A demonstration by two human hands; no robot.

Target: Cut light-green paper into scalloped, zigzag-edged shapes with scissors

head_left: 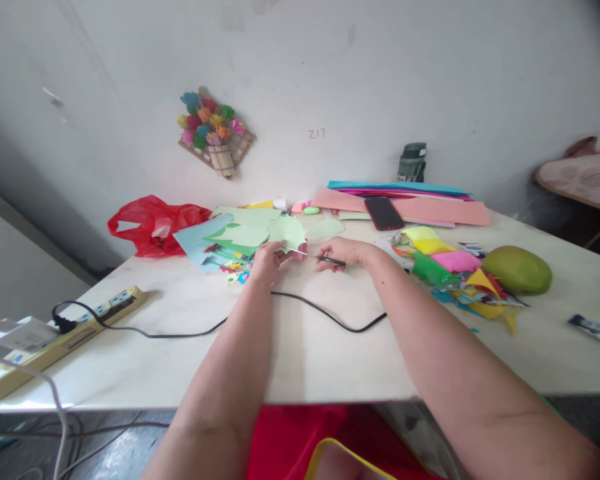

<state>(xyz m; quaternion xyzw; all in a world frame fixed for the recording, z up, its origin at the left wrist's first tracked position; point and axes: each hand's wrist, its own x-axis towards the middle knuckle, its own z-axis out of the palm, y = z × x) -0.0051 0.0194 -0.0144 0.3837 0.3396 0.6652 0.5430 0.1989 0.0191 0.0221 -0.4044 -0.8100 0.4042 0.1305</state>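
My left hand (pixel 269 261) is closed on the near edge of a pale green paper piece (pixel 287 231) with a scalloped outline. In my right hand (pixel 341 253) are scissors (pixel 333 261), fingers wrapped round the dark handles. Their thin metal blades point left and reach the lower edge of the green paper. Behind the hands lies a second, fainter green paper shape (pixel 327 229). Left of my left hand are light green sheets (pixel 253 223), a light blue sheet (pixel 193 240) and small colourful paper cut-outs (pixel 237 270).
A black cable (pixel 325 310) crosses the table from a power strip (pixel 105 310). A red plastic bag (pixel 150 217) sits at the back left. On the right are a phone (pixel 384 213), coloured paper sheets (pixel 445 210), clay packets (pixel 437 257), paper scraps (pixel 485 293) and a green fruit (pixel 517 270).
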